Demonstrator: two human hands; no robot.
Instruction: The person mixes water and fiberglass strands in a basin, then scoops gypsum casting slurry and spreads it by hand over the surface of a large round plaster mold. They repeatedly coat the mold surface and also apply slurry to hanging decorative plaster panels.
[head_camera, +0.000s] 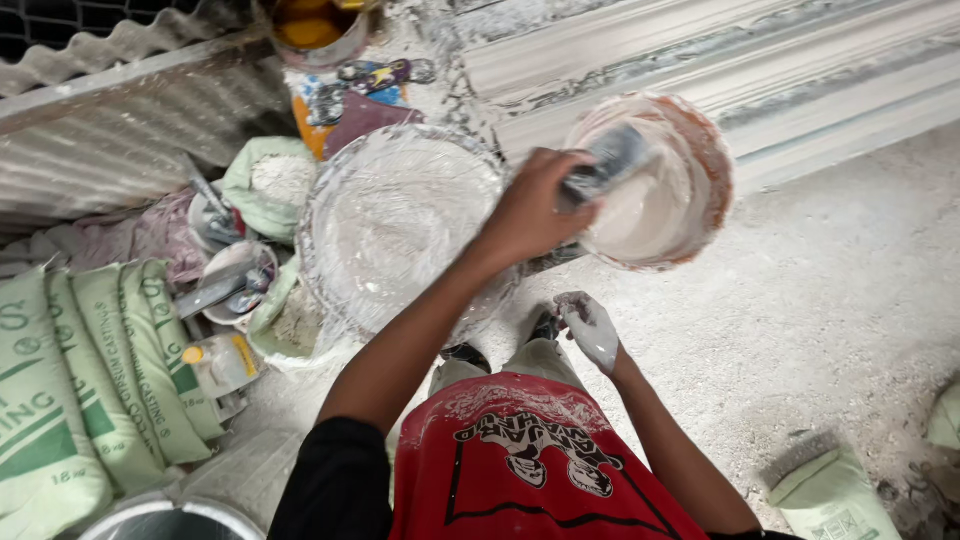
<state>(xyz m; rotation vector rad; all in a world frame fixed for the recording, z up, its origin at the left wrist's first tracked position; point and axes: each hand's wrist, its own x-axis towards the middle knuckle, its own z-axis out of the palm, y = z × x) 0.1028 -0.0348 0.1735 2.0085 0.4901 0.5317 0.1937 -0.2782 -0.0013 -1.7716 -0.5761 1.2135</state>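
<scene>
My left hand (535, 212) reaches forward and is closed on a flat grey scraper (612, 160). It holds the blade over a round bowl (712, 150) with a reddish rim and wet white plaster inside. My right hand (590, 328) is coated in white plaster, its fingers loosely apart and holding nothing. It hangs low near my knee, just below the bowl. To the left of the bowl, under my left forearm, stands a large plaster-crusted white basin (395, 220).
Green-and-white sacks (90, 380) lie stacked at the left beside a small bowl of tools (235, 282). Corrugated sheet (120, 130) lies at the upper left, long white moulded strips (760, 60) at the upper right. A bucket of yellow liquid (310, 28) stands at the top, another sack (830, 495) lower right.
</scene>
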